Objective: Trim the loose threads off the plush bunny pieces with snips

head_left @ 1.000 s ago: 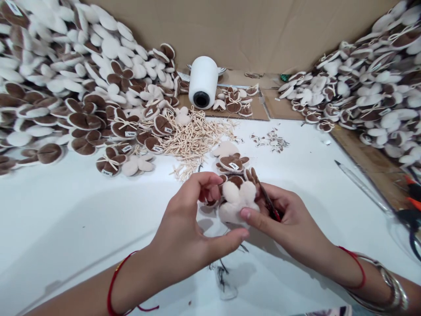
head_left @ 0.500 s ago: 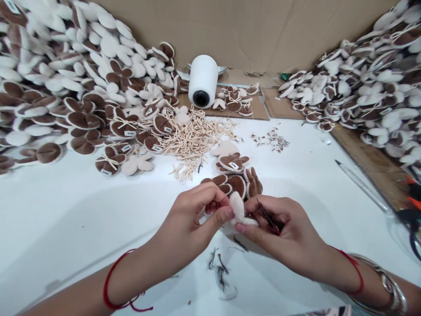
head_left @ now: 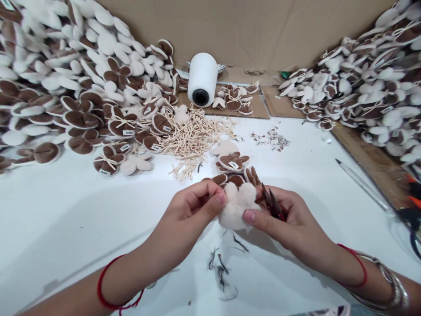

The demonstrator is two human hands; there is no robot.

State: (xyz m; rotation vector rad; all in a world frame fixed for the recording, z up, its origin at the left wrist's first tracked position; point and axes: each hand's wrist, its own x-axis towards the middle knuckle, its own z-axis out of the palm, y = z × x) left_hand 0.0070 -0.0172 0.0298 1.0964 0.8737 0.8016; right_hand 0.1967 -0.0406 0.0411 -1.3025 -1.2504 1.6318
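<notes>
A cream plush bunny-shaped piece point(head_left: 238, 208) is held between my two hands above the white table, its pale side facing me. My left hand point(head_left: 197, 208) pinches its left edge between thumb and forefinger. On the right edge, the thumb of my right hand point(head_left: 286, 219) presses against fingers behind the piece. That same hand also keeps a pair of small thread snips point(head_left: 272, 204) in its palm, the dark blades pointing up and left. Just behind lie several brown plush pieces point(head_left: 232, 162), one with a white label.
A large heap of plush pieces point(head_left: 66, 79) fills the left, another heap point(head_left: 378, 87) the right. Cream cord bows point(head_left: 194, 136) lie mid-table before a white thread cone point(head_left: 202, 81). Dark thread scraps point(head_left: 220, 272) lie near me, tweezers point(head_left: 362, 184) at right.
The plush piece has been turned so its broad pale side and both ears show. My left hand has shifted slightly left; the snips' blades are now more visible.
</notes>
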